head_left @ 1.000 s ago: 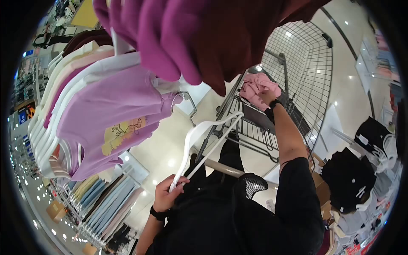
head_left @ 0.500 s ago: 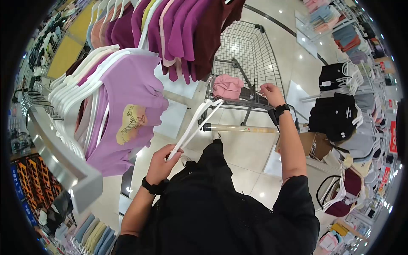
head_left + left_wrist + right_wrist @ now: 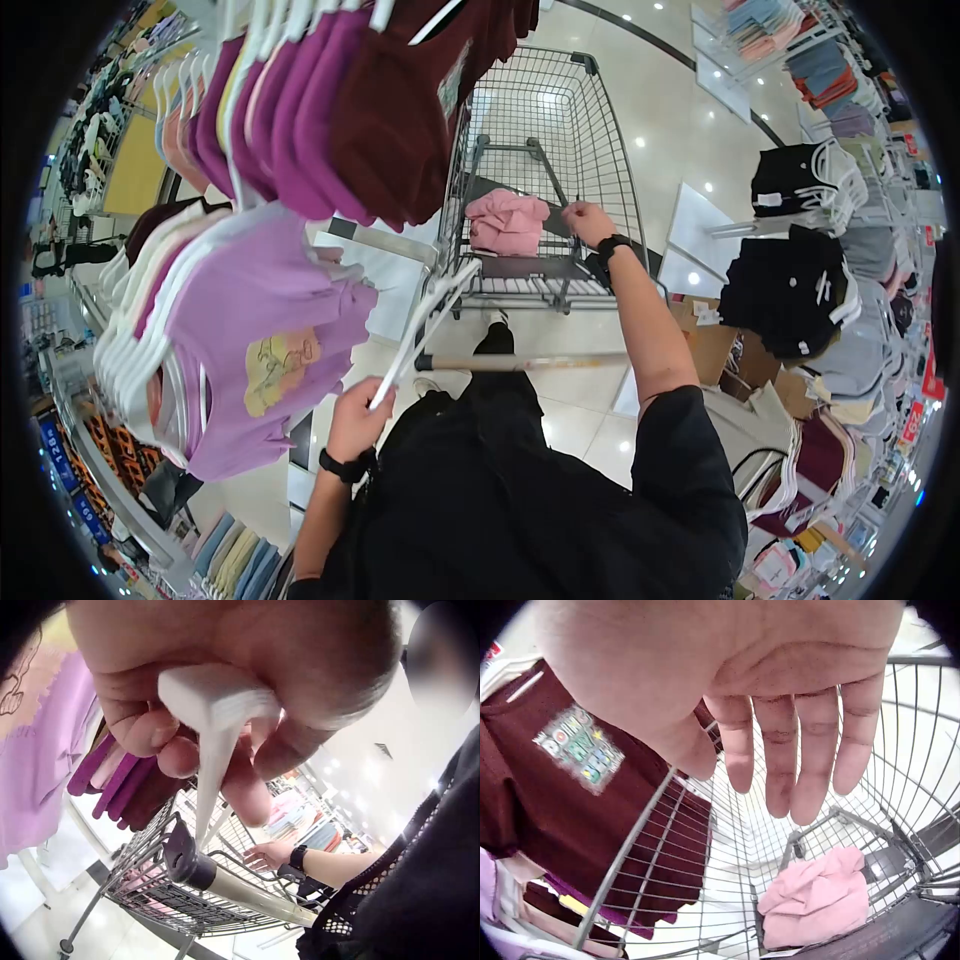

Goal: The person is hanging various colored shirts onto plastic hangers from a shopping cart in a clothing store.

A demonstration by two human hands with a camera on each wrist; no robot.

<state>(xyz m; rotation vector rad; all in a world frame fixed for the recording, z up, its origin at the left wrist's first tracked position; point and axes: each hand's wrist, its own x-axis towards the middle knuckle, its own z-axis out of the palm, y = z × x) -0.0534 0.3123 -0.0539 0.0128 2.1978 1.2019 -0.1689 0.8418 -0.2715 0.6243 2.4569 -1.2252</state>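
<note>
My left hand grips one end of a bare white plastic hanger, which slants up toward the cart handle. In the left wrist view, fingers and thumb curl round the hanger's thick white end. Inside the wire shopping cart lies a crumpled pink garment, near the handle side. My right hand hovers over the cart, just right of the garment. Its fingers hang down straight and spread with nothing held, as the right wrist view shows.
At left hang a lilac printed shirt and several purple tops on white hangers. A maroon shirt hangs close to the cart's left side. Black garments on a rack and cardboard boxes stand at right.
My right hand has let go of the pink garment and lifted away to its right; the garment stays in the cart. The left hand keeps the hanger. The head view has shifted, showing more of the cart.
</note>
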